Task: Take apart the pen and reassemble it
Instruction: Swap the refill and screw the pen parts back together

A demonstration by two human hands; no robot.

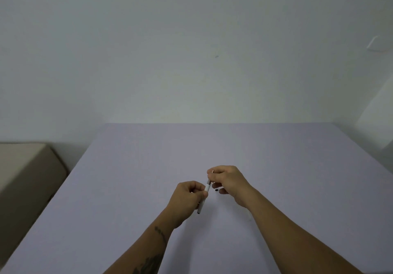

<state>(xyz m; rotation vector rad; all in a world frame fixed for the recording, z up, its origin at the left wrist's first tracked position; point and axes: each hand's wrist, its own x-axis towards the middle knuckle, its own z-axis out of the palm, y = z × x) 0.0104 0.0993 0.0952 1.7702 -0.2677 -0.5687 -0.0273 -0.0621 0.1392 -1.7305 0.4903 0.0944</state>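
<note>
A slim white pen with a dark lower tip is held upright and slightly tilted above the lavender table. My left hand grips its white barrel around the middle. My right hand pinches the pen's upper end, where a grey section shows just above the white barrel. Beneath my right hand, a small black piece is on the table or just above it; I cannot tell which. The top of the pen is hidden by my right fingers.
The table reaches back to a plain pale wall. A beige box-like object stands off the table's left edge. At the right edge a white panel leans by the wall.
</note>
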